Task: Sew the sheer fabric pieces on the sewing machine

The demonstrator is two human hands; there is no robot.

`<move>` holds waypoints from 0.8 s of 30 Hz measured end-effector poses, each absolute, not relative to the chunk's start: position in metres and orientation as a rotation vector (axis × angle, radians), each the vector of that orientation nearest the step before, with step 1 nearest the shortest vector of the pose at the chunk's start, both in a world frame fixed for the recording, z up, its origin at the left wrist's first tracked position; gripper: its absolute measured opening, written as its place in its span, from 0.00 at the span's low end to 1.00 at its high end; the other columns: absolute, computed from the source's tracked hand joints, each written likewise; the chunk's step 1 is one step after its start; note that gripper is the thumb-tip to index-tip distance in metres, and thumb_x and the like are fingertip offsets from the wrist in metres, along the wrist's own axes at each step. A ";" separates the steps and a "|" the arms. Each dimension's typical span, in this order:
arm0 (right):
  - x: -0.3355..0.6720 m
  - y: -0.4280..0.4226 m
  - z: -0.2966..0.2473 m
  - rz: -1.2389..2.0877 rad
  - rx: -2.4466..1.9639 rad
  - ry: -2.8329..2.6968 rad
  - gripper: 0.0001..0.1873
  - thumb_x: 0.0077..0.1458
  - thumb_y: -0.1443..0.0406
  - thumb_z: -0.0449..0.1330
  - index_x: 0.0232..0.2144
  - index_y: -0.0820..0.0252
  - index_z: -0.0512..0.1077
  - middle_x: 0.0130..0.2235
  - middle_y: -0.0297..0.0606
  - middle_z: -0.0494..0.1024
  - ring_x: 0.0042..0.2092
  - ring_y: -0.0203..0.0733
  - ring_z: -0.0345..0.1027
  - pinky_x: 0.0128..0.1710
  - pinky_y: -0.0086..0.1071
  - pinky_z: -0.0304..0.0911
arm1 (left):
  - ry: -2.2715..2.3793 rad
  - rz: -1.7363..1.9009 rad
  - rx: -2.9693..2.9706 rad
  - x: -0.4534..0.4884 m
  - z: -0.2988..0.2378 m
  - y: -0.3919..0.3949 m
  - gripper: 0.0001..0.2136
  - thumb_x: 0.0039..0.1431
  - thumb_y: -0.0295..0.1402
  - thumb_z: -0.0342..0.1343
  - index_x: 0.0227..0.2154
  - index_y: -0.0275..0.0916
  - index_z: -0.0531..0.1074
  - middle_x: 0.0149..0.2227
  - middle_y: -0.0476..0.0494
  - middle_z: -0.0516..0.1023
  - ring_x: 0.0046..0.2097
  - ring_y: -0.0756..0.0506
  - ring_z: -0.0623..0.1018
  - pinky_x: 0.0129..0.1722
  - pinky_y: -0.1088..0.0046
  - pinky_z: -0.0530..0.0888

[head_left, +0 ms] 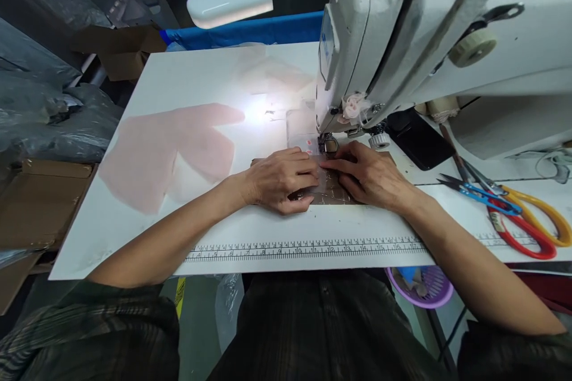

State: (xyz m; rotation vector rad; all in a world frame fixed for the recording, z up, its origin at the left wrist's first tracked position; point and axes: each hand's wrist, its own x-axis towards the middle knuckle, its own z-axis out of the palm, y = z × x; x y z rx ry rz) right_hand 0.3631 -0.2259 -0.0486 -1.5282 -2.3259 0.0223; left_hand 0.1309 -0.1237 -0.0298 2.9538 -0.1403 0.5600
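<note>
My left hand (281, 178) lies on a small brown patterned fabric piece (333, 191), its fingers curled and pressed down on it. My right hand (369, 175) rests on the same piece from the right, with fingertips pinched near the presser foot (329, 144) of the white sewing machine (402, 41). Both hands meet just in front of the needle. The fabric's far edge lies under the foot.
Pale pink fabric pieces (165, 152) lie on the white table (201, 71) to the left. Scissors with red, blue and yellow handles (513, 214) lie at the right. A lit lamp (232, 3) hangs above. A ruler strip (308, 248) runs along the table's front edge, a purple basket (422, 289) hangs below.
</note>
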 end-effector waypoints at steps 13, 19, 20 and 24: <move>0.360 -0.226 -0.050 0.001 -1.610 -2.323 0.23 0.65 0.62 0.51 0.59 0.51 0.74 0.46 0.50 0.74 0.42 0.51 0.69 0.37 0.41 0.66 | -0.082 0.639 3.066 0.129 -0.039 -0.124 0.13 0.61 0.35 0.54 0.42 0.33 0.77 0.44 0.36 0.81 0.40 0.42 0.78 0.42 0.62 0.77; 0.360 -0.230 -0.048 0.099 -1.534 -2.268 0.21 0.65 0.63 0.52 0.57 0.51 0.76 0.48 0.49 0.74 0.45 0.51 0.70 0.43 0.45 0.69 | 0.008 0.576 3.122 0.130 -0.038 -0.122 0.16 0.62 0.39 0.54 0.44 0.33 0.77 0.43 0.35 0.81 0.40 0.41 0.78 0.42 0.61 0.74; 0.360 -0.231 -0.047 0.123 -1.514 -2.260 0.21 0.65 0.63 0.53 0.56 0.51 0.76 0.49 0.48 0.74 0.45 0.51 0.70 0.45 0.45 0.69 | 0.024 0.558 3.131 0.130 -0.038 -0.122 0.16 0.62 0.39 0.54 0.45 0.33 0.77 0.43 0.35 0.81 0.40 0.40 0.78 0.42 0.61 0.74; 0.361 -0.232 -0.046 0.158 -1.469 -2.259 0.20 0.64 0.64 0.54 0.54 0.54 0.78 0.48 0.49 0.75 0.45 0.51 0.70 0.46 0.47 0.69 | 0.063 0.513 3.140 0.129 -0.036 -0.121 0.17 0.63 0.40 0.54 0.47 0.33 0.76 0.48 0.34 0.80 0.42 0.40 0.78 0.44 0.61 0.72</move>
